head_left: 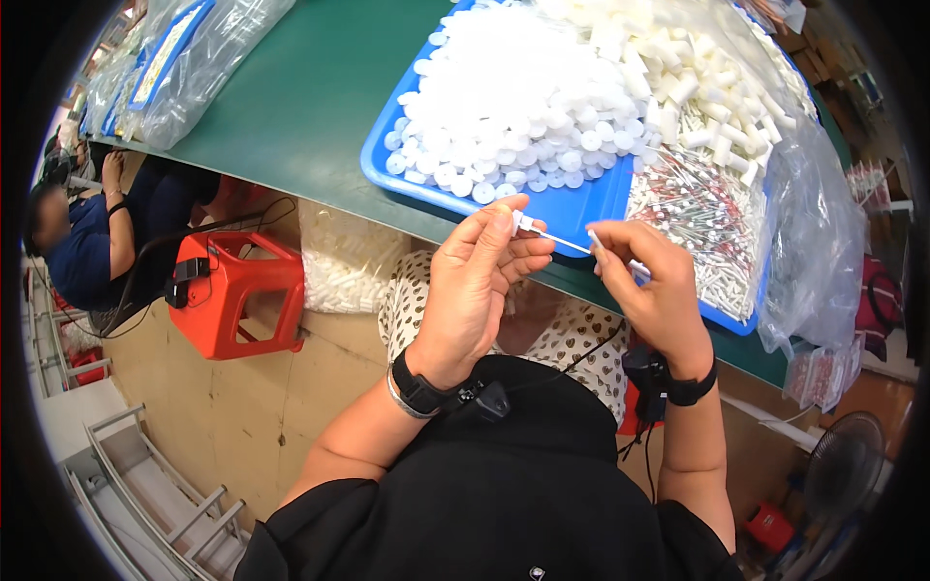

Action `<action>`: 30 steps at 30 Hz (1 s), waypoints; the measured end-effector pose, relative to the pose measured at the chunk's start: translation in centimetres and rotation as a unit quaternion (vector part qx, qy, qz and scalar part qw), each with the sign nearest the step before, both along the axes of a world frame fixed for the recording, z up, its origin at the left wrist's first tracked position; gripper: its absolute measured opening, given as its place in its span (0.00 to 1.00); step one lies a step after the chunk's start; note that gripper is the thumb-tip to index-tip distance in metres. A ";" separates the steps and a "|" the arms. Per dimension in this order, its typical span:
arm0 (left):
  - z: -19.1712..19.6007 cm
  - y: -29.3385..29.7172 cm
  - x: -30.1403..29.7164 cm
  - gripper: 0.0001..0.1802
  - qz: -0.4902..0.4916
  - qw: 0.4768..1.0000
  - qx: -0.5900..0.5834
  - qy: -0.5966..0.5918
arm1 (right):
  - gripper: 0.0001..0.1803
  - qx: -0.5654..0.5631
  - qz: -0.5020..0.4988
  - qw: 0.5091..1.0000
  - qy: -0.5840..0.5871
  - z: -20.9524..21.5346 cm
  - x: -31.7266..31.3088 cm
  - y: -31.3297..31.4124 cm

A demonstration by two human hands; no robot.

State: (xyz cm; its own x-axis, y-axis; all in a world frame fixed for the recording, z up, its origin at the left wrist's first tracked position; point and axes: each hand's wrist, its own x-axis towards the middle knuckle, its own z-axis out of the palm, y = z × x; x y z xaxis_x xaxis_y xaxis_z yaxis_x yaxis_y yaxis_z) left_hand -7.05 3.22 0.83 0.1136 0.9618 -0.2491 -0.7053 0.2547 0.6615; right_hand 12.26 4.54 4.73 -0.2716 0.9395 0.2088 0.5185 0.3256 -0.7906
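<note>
Both hands' fingers pinch thin white tube (560, 238) over green table (310, 97); blue tray (572, 205) beyond; orange stool (237, 290) below.

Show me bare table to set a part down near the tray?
Free: the green table between the clear bags and the blue tray. Crowded: the tray, heaped with white caps, and the right end under a plastic bag. Both hands, left and right, are shut on a thin white tube.

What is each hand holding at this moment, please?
Left hand: closed on a small white cap at the thin tube.
Right hand: pinching the tube's other end.
</note>
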 end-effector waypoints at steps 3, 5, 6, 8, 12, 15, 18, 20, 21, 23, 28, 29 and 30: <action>0.5 0.1 0.9 0.22 -0.006 1.000 -0.004 -0.009 | 0.04 -0.006 -0.036 0.999 0.011 -0.2 1.0 -1.3; 0.6 0.2 1.6 0.22 -0.017 1.000 -0.009 -0.007 | 0.04 0.026 -0.042 0.999 0.000 -0.2 1.4 -1.7; 0.7 0.2 1.9 0.22 -0.022 1.000 -0.011 -0.006 | 0.04 0.034 -0.042 0.999 -0.004 -0.1 1.6 -1.9; 0.5 0.3 2.3 0.23 -0.031 0.999 -0.010 0.001 | 0.05 0.043 -0.051 0.998 -0.008 0.0 1.7 -2.2; 0.3 0.3 2.9 0.23 -0.042 0.999 -0.009 0.010 | 0.05 0.083 -0.057 0.995 -0.018 -0.2 2.2 -2.6; 0.1 0.1 3.3 0.22 -0.043 0.998 0.010 0.052 | 0.05 0.145 -0.040 0.987 -0.049 -0.6 2.5 -2.1; 0.1 -0.3 4.0 0.22 -0.074 0.993 0.036 0.086 | 0.04 0.137 -0.028 0.989 -0.041 -0.5 2.5 -1.9; -0.1 -0.7 4.7 0.22 -0.104 0.991 0.031 0.076 | 0.03 0.026 -0.027 0.999 0.015 -0.4 2.6 -2.3; 0.0 -0.8 5.0 0.23 -0.103 0.993 0.021 0.057 | 0.05 -0.106 -0.027 0.989 0.101 -0.1 2.7 -2.3; 0.1 -1.0 5.2 0.23 -0.118 0.991 0.019 0.061 | 0.08 -0.355 -0.027 0.897 0.264 0.8 3.2 -2.1; 0.0 -0.5 4.9 0.23 -0.121 0.987 0.038 0.095 | 0.14 -0.275 0.027 0.957 0.091 2.2 3.2 -1.4; 0.0 -0.4 4.7 0.22 -0.107 0.988 0.043 0.098 | 0.16 -0.246 0.026 0.968 0.044 3.4 3.5 -0.6; 0.0 -0.2 4.5 0.22 -0.092 0.989 0.048 0.102 | 0.16 -0.164 -0.020 0.986 -0.004 3.2 4.5 0.7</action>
